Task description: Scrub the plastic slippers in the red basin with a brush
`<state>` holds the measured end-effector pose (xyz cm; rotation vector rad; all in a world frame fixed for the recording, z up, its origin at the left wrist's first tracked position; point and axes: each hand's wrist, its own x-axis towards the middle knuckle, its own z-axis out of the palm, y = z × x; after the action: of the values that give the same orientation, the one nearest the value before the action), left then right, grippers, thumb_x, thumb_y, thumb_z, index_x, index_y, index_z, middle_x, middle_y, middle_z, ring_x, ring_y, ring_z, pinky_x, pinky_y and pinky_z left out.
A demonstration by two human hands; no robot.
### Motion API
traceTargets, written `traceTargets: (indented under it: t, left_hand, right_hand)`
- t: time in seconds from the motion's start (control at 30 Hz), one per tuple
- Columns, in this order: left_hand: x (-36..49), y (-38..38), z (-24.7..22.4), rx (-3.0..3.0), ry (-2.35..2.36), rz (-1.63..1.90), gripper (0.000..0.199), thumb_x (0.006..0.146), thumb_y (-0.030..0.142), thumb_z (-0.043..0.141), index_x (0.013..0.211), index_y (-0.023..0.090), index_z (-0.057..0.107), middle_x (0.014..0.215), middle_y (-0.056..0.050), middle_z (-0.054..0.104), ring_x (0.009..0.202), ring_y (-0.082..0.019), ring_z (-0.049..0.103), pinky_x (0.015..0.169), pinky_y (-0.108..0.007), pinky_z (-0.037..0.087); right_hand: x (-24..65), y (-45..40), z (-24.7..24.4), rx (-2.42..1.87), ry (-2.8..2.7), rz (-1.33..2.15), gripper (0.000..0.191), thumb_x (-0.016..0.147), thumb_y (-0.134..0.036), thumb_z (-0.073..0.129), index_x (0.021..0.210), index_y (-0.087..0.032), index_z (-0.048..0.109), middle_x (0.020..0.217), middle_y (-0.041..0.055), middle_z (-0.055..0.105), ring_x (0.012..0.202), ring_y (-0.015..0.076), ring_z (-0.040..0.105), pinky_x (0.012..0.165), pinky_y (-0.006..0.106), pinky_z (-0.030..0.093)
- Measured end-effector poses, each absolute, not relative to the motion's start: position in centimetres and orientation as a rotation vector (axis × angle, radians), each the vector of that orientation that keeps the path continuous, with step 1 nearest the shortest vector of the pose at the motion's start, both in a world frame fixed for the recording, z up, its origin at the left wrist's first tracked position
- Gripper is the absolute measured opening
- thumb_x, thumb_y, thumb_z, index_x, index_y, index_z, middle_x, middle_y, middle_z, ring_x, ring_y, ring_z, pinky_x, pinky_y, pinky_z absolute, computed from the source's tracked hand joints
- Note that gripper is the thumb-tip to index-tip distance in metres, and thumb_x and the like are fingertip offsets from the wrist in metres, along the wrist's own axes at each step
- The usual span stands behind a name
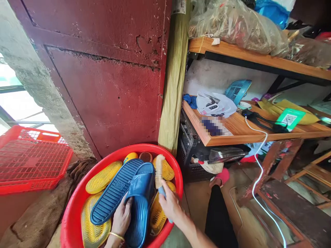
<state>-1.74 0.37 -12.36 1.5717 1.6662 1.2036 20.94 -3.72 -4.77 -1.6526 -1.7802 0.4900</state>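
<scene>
A red tub [69, 206] holds several slippers. On top lies a blue slipper [141, 217], strap facing up, and my left hand [122, 217] grips it by its left edge near the strap. Against it on the left rests a second blue slipper [111, 201], turned sole up. My right hand [169, 201] is closed around the blue handle of a scrub brush [158, 167], whose pale bristles are beside the strap's right side. Yellow slippers [103, 177] lie sole up beneath and around the blue pair.
Left of the tub stands a red plastic crate [33, 162] by brown cloth [36, 210]. Behind is a maroon door [103, 89]. On the right, a wooden shelf [232, 139] carries bags, a blue fan [238, 90] and a green QR card [290, 119]; a white cable [258, 179] hangs down.
</scene>
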Motion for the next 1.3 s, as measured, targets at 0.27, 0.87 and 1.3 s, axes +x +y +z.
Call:
traceTargets:
  t: [0.27, 0.87, 1.3]
  left_hand:
    - [-5.8, 2.0, -11.3, 1.958, 1.738, 0.824, 0.051, 0.091, 0.035, 0.041, 0.132, 0.020, 0.067, 0.126, -0.009, 0.075, 0.116, -0.028, 0.071, 0.102, -0.040, 0.056]
    - [-4.4, 1.5, -12.7, 2.030, 1.732, 0.631, 0.053, 0.094, 0.031, 0.035, 0.140, 0.023, 0.061, 0.128, -0.006, 0.074, 0.121, -0.024, 0.068, 0.104, -0.036, 0.055]
    - [-3.5, 0.7, -12.2, 2.098, 1.793, 0.581, 0.053, 0.095, 0.023, 0.033, 0.143, 0.019, 0.057, 0.135, -0.010, 0.070, 0.121, -0.023, 0.068, 0.106, -0.038, 0.053]
  right_hand:
    - [24.6, -6.9, -4.5, -1.517, -2.146, 0.501, 0.063, 0.092, -0.016, 0.045, 0.153, -0.030, 0.046, 0.112, 0.0074, 0.075, 0.097, 0.0226, 0.072, 0.091, 0.034, 0.058]
    - [26.3, -7.8, -2.1, -1.719, -2.606, 0.420, 0.051, 0.095, -0.025, 0.045, 0.144, -0.039, 0.054, 0.098, 0.0049, 0.075, 0.083, 0.0240, 0.071, 0.076, 0.032, 0.055]
    - [27.0, -5.4, -0.9, -1.806, -2.524, 0.649, 0.052, 0.091, -0.020, 0.045, 0.138, -0.034, 0.061, 0.105, 0.0070, 0.077, 0.092, 0.0266, 0.072, 0.080, 0.035, 0.053]
